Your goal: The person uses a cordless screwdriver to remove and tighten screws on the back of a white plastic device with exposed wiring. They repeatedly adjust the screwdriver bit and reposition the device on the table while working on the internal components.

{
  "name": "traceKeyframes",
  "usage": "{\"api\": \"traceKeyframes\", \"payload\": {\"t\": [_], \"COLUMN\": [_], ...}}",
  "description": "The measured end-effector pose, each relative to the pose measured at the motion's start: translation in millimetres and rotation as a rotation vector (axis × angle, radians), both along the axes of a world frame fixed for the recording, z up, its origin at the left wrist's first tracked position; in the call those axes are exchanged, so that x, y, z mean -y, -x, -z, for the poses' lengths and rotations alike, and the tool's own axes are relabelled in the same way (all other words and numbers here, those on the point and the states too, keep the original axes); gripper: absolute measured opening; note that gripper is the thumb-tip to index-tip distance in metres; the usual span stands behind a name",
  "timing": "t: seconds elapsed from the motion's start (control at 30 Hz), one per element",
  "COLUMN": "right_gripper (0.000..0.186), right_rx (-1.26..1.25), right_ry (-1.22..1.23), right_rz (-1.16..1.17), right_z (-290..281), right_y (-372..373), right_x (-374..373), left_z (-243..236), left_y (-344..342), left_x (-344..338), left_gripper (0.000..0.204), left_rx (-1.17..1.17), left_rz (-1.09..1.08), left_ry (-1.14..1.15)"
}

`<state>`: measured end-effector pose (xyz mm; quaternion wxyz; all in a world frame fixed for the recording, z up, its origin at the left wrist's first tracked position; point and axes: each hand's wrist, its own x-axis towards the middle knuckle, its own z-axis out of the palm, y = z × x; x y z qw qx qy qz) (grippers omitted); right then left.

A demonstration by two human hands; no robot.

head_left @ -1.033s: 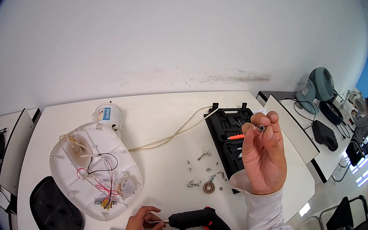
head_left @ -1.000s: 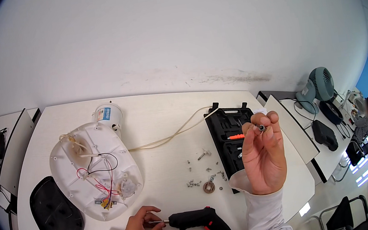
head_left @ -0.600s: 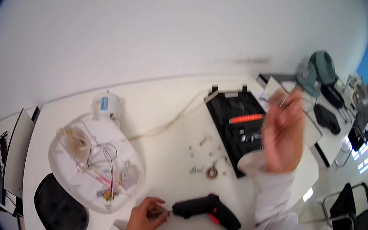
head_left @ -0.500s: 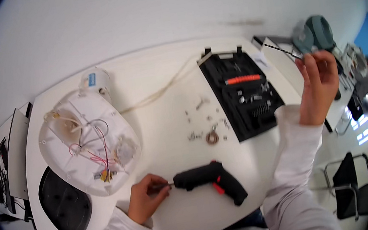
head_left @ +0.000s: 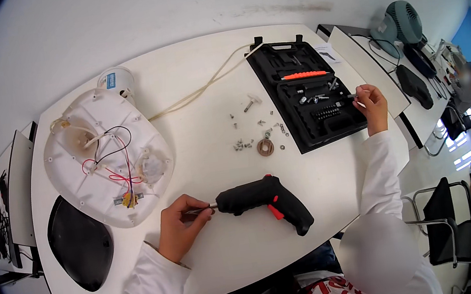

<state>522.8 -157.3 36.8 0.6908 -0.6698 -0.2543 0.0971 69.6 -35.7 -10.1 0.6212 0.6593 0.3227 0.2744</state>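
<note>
A black cordless screwdriver [head_left: 264, 198] with red buttons lies on the white table in front of me. At its nose, the closed fingers of my left hand [head_left: 181, 225] pinch a thin metal shaft [head_left: 213, 205]. Farther right, my right hand [head_left: 373, 106] reaches over the right edge of an open black tool case [head_left: 298, 123], thumb and fingers pinched together. A small piece shows at those fingertips, too small to name. In the case sit an orange-red flexible shaft [head_left: 305, 75], a row of short bits [head_left: 327, 112] and several metal sockets [head_left: 303, 100].
An opened white appliance shell [head_left: 87, 186] with wires lies left, beside a dark panel [head_left: 80, 244] and a white cylinder [head_left: 116, 79]. Loose screws [head_left: 241, 145] and a brown ring [head_left: 266, 147] lie mid-table. A pale cord [head_left: 203, 86] runs behind. Chairs [head_left: 438, 221] stand right.
My right hand has come down and left to the tool case from the raised spot where it held a long thin drill bit. My left hand stays at the screwdriver's nose.
</note>
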Motion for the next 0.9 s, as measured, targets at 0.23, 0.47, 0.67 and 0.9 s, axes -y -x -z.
{"api": "traceKeyframes", "payload": {"t": [0.23,0.47,0.67,0.9], "right_gripper": [0.024,0.024,0.018,0.014], "right_rx": [0.022,0.096,0.353,0.467], "right_ry": [-0.03,0.071,0.214,0.283], "right_rz": [0.022,0.084,0.133,0.118], "right_z": [18.5,41.2,49.8,41.6], "right_y": [-30.4,-49.5,-64.0,-34.7], "right_x": [5.4,27.4,31.3,11.3], "left_z": [1.9,2.6,2.4,1.5], "left_y": [-2.2,-1.9,-2.7,0.9], "left_x": [0.2,0.5,0.7,-0.6], "left_gripper": [0.011,0.012,0.012,0.012], "left_rx": [0.024,0.006,0.019,0.006], "left_rz": [0.004,0.002,-0.004,0.002], "left_ry": [-0.004,-0.014,0.009,0.007]}}
